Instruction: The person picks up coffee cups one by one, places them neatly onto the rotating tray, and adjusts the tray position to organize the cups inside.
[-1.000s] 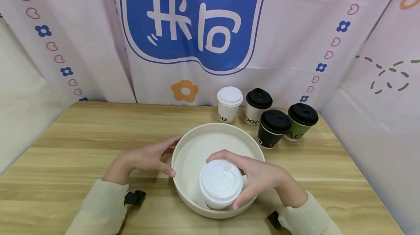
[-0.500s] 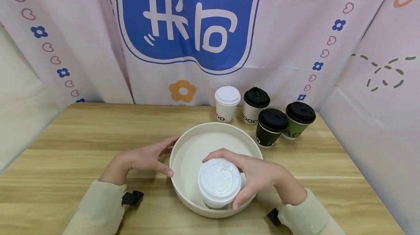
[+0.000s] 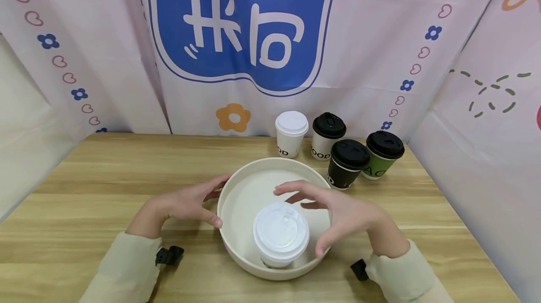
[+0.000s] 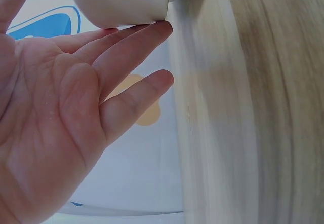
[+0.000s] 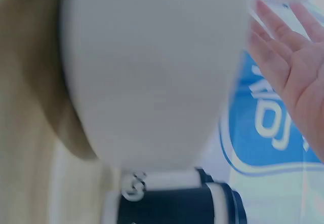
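A round cream tray [image 3: 247, 197] with a raised rim stands on the wooden table. Inside it, near the front, a paper cup with a white lid [image 3: 281, 233] stands upright. My left hand [image 3: 188, 206] is at the tray's left side, its fingers fairly straight; in the left wrist view the fingertips touch the tray wall [image 4: 124, 1]. My right hand [image 3: 344, 211] hovers over the tray's right side, thumb and fingers spread, apart from the cup and holding nothing. The tray's outer wall [image 5: 152, 72] fills much of the right wrist view, blurred.
Behind the tray, to the right, stand a white-lidded cup [image 3: 291, 129], a white cup with a black lid [image 3: 328, 129], a black cup [image 3: 347, 162] and a green cup [image 3: 382, 152]. A printed cloth [image 3: 236, 96] hangs along the table's back edge.
My right hand has let go of the white-lidded cup and drawn back to the right, fingers opening. The cup stays in the tray. My left hand keeps its place at the tray.
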Demonstrator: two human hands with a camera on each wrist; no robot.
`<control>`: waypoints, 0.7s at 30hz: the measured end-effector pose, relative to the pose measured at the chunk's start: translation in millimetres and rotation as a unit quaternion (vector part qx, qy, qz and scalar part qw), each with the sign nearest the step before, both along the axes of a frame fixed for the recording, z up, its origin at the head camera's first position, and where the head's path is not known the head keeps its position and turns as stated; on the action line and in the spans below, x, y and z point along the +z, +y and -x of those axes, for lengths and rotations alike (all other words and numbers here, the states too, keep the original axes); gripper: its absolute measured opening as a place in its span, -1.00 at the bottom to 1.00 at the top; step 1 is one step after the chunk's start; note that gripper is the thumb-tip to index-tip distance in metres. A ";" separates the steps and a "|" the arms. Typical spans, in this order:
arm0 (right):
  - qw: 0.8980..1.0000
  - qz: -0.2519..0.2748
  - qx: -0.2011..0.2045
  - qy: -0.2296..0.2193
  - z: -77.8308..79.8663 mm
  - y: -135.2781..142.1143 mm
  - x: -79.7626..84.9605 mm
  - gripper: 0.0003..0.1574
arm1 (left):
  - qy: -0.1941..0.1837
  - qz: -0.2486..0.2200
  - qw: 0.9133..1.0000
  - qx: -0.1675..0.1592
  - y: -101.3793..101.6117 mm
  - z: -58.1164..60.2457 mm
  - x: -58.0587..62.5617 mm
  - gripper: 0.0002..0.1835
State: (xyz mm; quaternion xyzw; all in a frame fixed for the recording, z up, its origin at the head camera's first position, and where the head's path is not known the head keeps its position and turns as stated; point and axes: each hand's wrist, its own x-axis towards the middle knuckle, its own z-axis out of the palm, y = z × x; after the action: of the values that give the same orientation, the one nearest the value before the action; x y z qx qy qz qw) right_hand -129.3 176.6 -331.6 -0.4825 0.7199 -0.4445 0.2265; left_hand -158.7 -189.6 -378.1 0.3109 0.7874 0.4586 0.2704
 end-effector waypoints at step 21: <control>0.961 0.199 -0.148 0.121 3.6 81.7 37.5 -0.01 | -0.005 -0.002 1.000 -0.001 0.3 1.4 -1.4 0.18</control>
State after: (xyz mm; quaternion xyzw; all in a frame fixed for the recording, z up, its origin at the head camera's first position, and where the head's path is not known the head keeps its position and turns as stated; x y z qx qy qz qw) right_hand -133.0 258.3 -294.1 -0.4566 0.7019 -0.5458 -0.0314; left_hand -160.1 -189.3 -379.5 0.3094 0.7849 0.4616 0.2742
